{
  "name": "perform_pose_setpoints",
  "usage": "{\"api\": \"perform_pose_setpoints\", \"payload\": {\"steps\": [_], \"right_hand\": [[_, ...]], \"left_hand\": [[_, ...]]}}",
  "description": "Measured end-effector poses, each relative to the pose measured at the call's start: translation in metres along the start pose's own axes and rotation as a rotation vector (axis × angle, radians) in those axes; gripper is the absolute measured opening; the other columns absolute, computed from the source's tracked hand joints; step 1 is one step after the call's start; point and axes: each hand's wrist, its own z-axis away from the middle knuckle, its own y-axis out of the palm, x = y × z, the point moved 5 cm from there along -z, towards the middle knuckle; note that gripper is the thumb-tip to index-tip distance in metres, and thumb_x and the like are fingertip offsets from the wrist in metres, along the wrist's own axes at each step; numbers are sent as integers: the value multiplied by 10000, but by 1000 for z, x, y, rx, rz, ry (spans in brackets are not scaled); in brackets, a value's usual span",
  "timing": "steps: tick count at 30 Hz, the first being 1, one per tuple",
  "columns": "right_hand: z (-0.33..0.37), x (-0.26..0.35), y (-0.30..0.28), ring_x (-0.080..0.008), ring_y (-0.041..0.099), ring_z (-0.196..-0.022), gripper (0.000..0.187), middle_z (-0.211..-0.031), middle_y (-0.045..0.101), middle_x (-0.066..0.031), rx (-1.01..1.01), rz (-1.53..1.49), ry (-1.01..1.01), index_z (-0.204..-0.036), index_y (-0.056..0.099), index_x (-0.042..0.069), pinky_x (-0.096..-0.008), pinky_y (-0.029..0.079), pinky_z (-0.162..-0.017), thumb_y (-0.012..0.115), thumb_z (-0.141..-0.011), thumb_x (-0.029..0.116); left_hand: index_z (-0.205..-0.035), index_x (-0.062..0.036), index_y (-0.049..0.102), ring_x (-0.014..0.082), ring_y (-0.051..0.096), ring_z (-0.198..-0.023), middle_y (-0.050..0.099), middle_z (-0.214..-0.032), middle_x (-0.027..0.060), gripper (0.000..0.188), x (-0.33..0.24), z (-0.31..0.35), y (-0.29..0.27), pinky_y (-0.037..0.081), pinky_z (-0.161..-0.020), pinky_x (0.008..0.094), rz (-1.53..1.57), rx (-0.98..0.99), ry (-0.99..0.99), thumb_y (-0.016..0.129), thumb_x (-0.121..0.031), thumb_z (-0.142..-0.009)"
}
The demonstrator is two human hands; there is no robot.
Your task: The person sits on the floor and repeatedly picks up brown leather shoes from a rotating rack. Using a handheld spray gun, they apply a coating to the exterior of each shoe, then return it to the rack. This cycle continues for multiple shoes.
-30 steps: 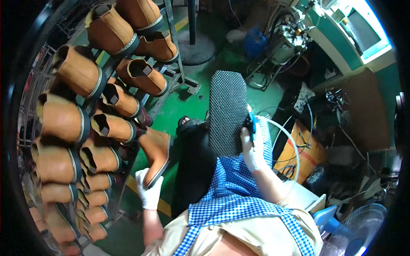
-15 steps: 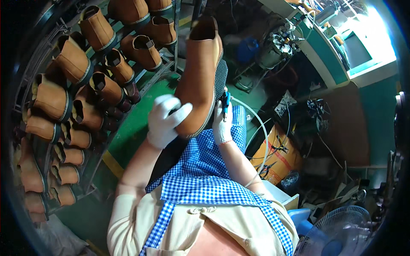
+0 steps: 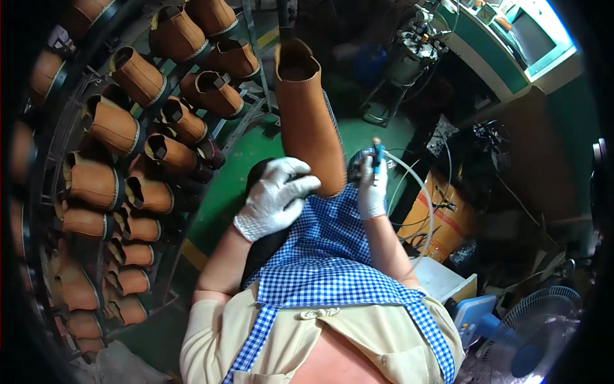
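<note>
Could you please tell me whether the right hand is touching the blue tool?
Touching: the head view shows the gloved right hand closed around the blue tool.

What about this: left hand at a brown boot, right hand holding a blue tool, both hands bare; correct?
No, not bare: in the head view, the left hand at a brown boot and the right hand holding a blue tool both wear white gloves.

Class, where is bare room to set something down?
Bare green floor lies between the racked boots and left hand; another patch, between right hand and metal tank. Crowded: among those boots, and by the cardboard behind the white hose.
</note>
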Motion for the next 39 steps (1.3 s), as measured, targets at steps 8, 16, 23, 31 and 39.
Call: {"api": "perform_pose_setpoints", "payload": {"steps": [8, 16, 23, 31, 39], "right_hand": [[8, -5, -34, -85, 586, -574, 278, -882, 667, -34, -85, -69, 214, -1280, 550, 95, -203, 434, -455, 606, -1102, 301], [13, -7, 55, -264, 761, -1050, 538, -1344, 707, -126, 86, -378, 235, -1517, 516, 92, -298, 536, -706, 549, -1110, 442], [7, -2, 77, -269, 745, -1065, 367, -1297, 722, -124, 160, -730, 305, -1396, 611, 29, -410, 615, -896, 579, -1112, 259], [-2, -4, 76, -164, 648, -749, 331, -960, 673, -41, 48, -567, 369, -1286, 647, 97, -332, 566, -692, 678, -1058, 334], [-22, 0, 45, -122, 653, -708, 305, -942, 668, -58, 268, 201, 157, -1244, 624, 57, -317, 537, -573, 600, -1100, 325]], "left_hand": [[-1587, -5, 342, 319, 485, -1438, 478, -1548, 185, 1012, 72, 11, -57, 366, -1240, 445, 393, -599, -349, 940, -147, -783], [-1439, -21, 493, 244, 618, -1292, 596, -1419, 145, 843, 61, 8, 9, 533, -1071, 368, 378, -339, -584, 949, -153, -742], [-1375, 11, 555, 210, 628, -1236, 626, -1359, 101, 638, 38, 3, -1, 508, -1098, 366, 198, -509, -417, 867, -100, -830], [-1481, 4, 462, 212, 604, -1257, 588, -1396, 118, 742, 42, 7, -8, 504, -1091, 375, 589, -885, -489, 854, -41, -853], [-1465, -14, 457, 294, 555, -1317, 507, -1470, 169, 806, 39, 8, 29, 487, -1107, 434, 481, -527, -493, 919, -130, -815]]}}
